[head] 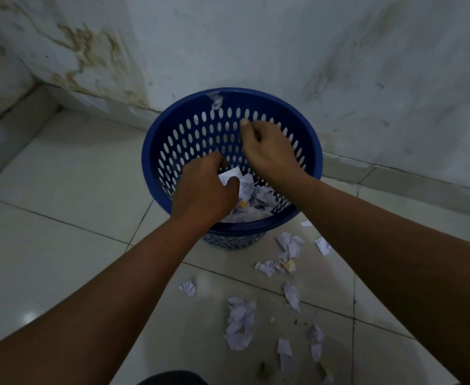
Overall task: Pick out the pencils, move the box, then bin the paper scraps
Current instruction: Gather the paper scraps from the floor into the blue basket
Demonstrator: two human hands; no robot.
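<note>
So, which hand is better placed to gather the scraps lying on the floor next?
Right, probably. The left hand grips crumpled paper over the blue basket. The right hand shows no paper in its grip, and the floor scraps lie mostly towards its side.

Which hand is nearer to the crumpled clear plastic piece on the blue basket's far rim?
Right. The right hand hovers close to the crumpled clear plastic piece; the left hand is by the blue basket's near rim, holding crumpled white paper.

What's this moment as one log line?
left hand: grips paper scrap | right hand: curled over bin | floor: loose scraps
</note>
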